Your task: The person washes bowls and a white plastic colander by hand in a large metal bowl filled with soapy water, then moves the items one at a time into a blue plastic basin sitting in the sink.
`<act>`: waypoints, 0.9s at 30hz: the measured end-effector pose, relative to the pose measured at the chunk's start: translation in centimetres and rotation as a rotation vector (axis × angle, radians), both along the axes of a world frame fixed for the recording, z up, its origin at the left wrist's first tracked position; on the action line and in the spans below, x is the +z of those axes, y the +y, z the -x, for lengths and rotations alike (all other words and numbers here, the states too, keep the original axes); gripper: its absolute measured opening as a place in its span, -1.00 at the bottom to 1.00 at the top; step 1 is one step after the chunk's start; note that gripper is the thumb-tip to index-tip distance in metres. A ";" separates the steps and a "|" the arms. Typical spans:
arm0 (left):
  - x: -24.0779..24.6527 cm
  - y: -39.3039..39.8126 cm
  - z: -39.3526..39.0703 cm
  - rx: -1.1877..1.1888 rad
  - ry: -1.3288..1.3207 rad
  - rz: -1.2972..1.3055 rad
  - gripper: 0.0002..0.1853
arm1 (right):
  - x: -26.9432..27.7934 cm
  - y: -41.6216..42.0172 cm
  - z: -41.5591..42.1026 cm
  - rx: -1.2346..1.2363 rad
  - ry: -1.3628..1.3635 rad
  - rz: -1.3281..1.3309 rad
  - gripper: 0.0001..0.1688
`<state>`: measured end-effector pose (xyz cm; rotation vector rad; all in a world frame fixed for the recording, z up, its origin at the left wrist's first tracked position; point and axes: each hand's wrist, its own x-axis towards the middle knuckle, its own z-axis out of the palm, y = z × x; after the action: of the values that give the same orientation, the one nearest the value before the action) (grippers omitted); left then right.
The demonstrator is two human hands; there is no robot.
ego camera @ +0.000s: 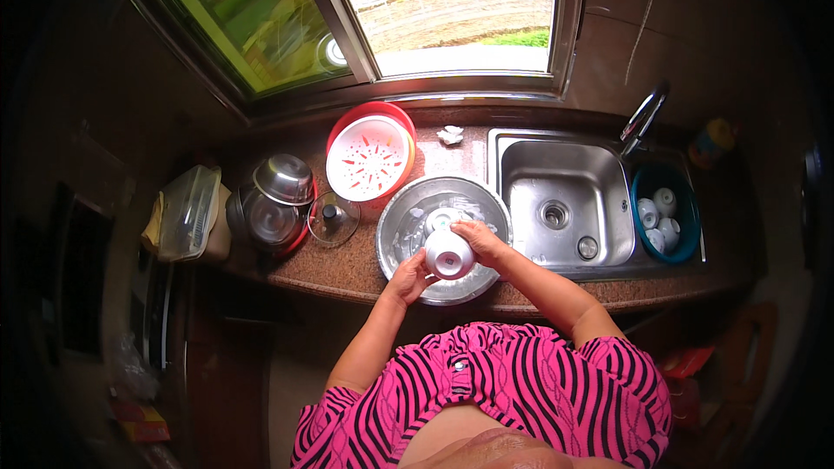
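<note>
Over a large metal basin [397, 208] of sudsy water, a white bowl [449, 256] is held bottom up between my two hands. My left hand [410, 277] grips its left side, thumb on the bowl and fingers beneath. My right hand [478, 240] has its fingers on the upper right rim. Just beyond it, a second white bowl [442, 217] shows in the basin, partly hidden by the held one; whether the two touch I cannot tell.
A steel sink [560, 189] with a faucet [645, 118] lies right of the basin. Beyond it, a teal tub [694, 234] holds several white cups or bowls. At left stand a white colander [370, 159], a glass lid [333, 234], metal bowls [284, 178] and a clear plastic container [189, 215].
</note>
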<state>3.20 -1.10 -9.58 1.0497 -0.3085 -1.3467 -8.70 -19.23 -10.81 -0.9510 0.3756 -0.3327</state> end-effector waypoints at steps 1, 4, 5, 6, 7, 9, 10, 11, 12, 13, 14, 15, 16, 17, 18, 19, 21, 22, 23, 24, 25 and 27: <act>0.2 0.2 0.2 -0.001 0.021 0.026 -0.48 | 0.2 0.3 0.0 -0.028 -0.004 0.003 -0.77; 1.0 0.9 1.1 -0.017 0.139 0.145 -0.56 | -0.8 0.0 -0.3 -0.076 0.029 0.150 -0.80; 1.4 0.8 1.4 0.003 0.140 0.175 -0.58 | -1.6 -0.3 -0.3 -0.089 0.050 0.221 -0.80; 1.6 0.8 1.8 0.029 0.142 0.207 -0.59 | -2.0 -0.3 -0.3 -0.126 0.065 0.339 -0.79; 1.6 0.8 2.0 0.053 0.144 0.238 -0.61 | -2.4 -0.3 -0.2 -0.135 0.106 0.473 -0.78; 1.1 1.0 1.7 0.089 0.033 0.210 -0.64 | -2.9 -0.2 0.4 -0.149 0.184 0.744 -0.76; 0.9 1.2 1.4 0.109 -0.022 0.195 -0.66 | -2.9 -0.2 1.0 -0.132 0.289 0.934 -0.70; 0.8 1.5 1.1 0.135 -0.032 0.195 -0.68 | -3.0 0.0 1.6 -0.017 0.310 1.111 -0.68; 1.0 1.9 0.9 0.163 -0.042 0.197 -0.69 | -2.7 0.3 2.2 0.105 0.327 1.289 -0.66; 1.5 2.2 0.8 0.187 -0.053 0.195 -0.70 | -2.5 0.8 2.8 0.226 0.344 1.460 -0.63; 2.1 2.4 0.7 0.199 -0.053 0.197 -0.71 | -2.5 1.7 3.3 0.292 0.337 1.680 -0.61; 1.8 2.3 0.3 0.194 -0.083 0.184 -0.72 | -2.3 2.3 3.2 0.335 0.392 1.793 -0.61; 1.1 2.1 -0.2 0.190 -0.113 0.170 -0.72 | -2.8 2.6 2.8 0.360 0.416 1.809 -0.60; 0.6 1.9 -0.5 0.187 -0.144 0.157 -0.72 | -3.3 2.6 2.4 0.386 0.441 1.824 -0.60; 0.4 1.7 -0.6 0.167 -0.194 0.137 -0.73 | -3.4 2.3 2.0 0.352 0.443 1.690 -0.60; 0.1 1.5 -0.5 0.147 -0.245 0.118 -0.73 | -3.4 1.6 1.9 0.318 0.444 1.555 -0.59; 0.1 1.4 -0.5 0.123 -0.316 0.094 -0.73 | -3.3 -0.3 1.9 0.223 0.415 1.393 -0.58; 0.3 1.7 -0.2 0.128 -0.328 0.088 -0.72 | -2.0 -0.6 1.9 0.176 0.388 1.336 -0.57; 0.5 1.8 0.0 0.131 -0.341 0.083 -0.72 | -0.6 -1.2 2.1 0.129 0.362 1.278 -0.56; 0.1 2.3 -0.2 0.144 -0.358 0.060 -0.73 | 2.6 -0.5 2.1 0.090 0.307 1.252 -0.55; -0.1 2.2 0.0 0.126 -0.360 0.062 -0.73 | 4.6 -0.2 2.3 0.067 0.281 1.267 -0.56; 0.2 1.6 0.0 0.092 -0.378 0.072 -0.73 | 7.8 1.2 2.4 0.026 0.075 1.225 -0.52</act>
<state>3.17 0.46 -9.42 1.2414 -0.5779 -1.0430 -11.14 -18.07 -3.02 -2.1679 0.1985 -0.5119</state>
